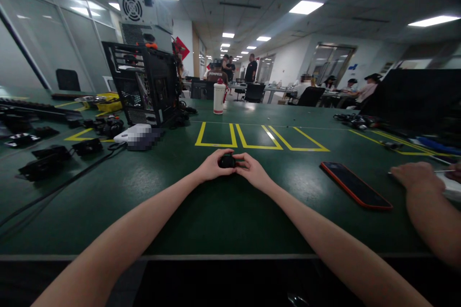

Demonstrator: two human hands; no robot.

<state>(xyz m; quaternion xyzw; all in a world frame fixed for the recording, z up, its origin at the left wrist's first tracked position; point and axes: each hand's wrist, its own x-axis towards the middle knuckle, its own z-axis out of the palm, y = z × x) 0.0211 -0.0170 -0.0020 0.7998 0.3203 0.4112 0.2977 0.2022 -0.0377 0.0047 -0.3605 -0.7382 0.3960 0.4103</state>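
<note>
A small rounded black object (226, 161) is held between my two hands, low over the green table, in the middle of the view. My left hand (212, 165) curls round its left side, with thumb and fingers closed on it. From the right, my right hand (249, 169) pinches its edge with the fingertips. What the object is cannot be made out. Just beyond my hands, yellow tape outlines (216, 145) mark the table top (230, 220).
An open black computer case (144, 86) stands at the back left, near a white device (133, 133) and cables. A white bottle (219, 98) stands behind the tape. To the right lies an orange-edged phone (355, 184), beside another person's hand (418, 177).
</note>
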